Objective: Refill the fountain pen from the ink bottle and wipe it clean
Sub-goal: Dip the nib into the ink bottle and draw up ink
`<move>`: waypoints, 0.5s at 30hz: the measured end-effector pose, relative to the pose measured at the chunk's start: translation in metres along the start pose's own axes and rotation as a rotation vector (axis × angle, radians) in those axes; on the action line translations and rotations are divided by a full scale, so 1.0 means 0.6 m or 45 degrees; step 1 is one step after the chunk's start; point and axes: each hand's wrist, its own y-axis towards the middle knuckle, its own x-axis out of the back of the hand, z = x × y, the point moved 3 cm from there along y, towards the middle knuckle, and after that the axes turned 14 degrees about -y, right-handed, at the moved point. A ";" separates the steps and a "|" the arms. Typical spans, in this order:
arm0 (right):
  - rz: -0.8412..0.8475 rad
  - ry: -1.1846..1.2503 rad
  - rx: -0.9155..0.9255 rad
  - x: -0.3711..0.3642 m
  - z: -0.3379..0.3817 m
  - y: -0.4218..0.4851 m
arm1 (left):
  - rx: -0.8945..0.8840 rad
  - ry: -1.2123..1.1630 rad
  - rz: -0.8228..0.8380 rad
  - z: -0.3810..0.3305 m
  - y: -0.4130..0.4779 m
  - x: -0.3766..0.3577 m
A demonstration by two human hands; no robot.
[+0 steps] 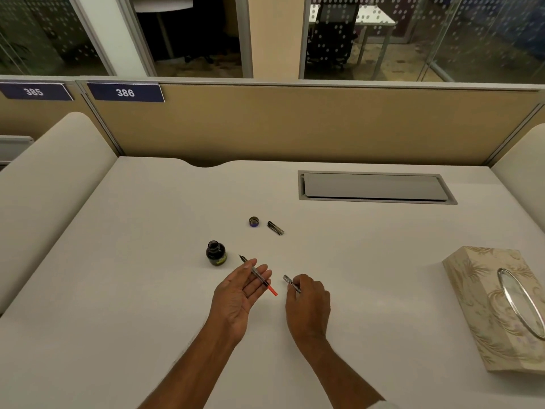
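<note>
The open ink bottle (pixel 216 253) stands on the white desk (pixel 118 290), and its round cap (pixel 253 222) lies further back. Beside that cap lies the pen's dark cap (pixel 275 227). My left hand (pixel 240 293) is palm up with straight fingers, and the pen's front section (pixel 257 274), nib towards the bottle and red-ended converter pointing right, lies across the fingers. My right hand (pixel 306 302) pinches the pen's barrel (pixel 292 283) just right of the converter's tip, apart from it.
A patterned tissue box (pixel 498 308) with an oval opening sits at the desk's right edge. A grey cable hatch (pixel 374 187) is set into the desk at the back right. A beige partition closes off the far edge.
</note>
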 end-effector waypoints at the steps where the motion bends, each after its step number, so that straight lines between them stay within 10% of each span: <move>1: 0.002 -0.014 0.010 -0.004 0.001 0.001 | 0.003 0.009 0.001 0.000 0.000 0.002; 15: 0.038 -0.173 0.048 -0.038 -0.013 0.004 | 0.010 0.066 0.018 0.006 -0.001 0.006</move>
